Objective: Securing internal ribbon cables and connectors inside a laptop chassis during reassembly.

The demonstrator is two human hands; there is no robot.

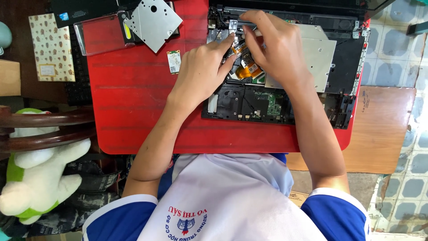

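Note:
An opened black laptop chassis lies on a red table, its inner board and an orange flat cable exposed. My left hand rests on the chassis's left part, forefinger stretched toward a small metal bracket near the hinge. My right hand hovers over the middle, fingers pinched together at the same spot by the bracket and cable. Whether the fingers hold a small part is hidden. A silver drive cover sits just right of my right hand.
A loose silver metal plate and a small green card lie on the table's left. A patterned booklet and a keyboard sit further left. A plush toy rests on a wooden chair. A wooden board is at right.

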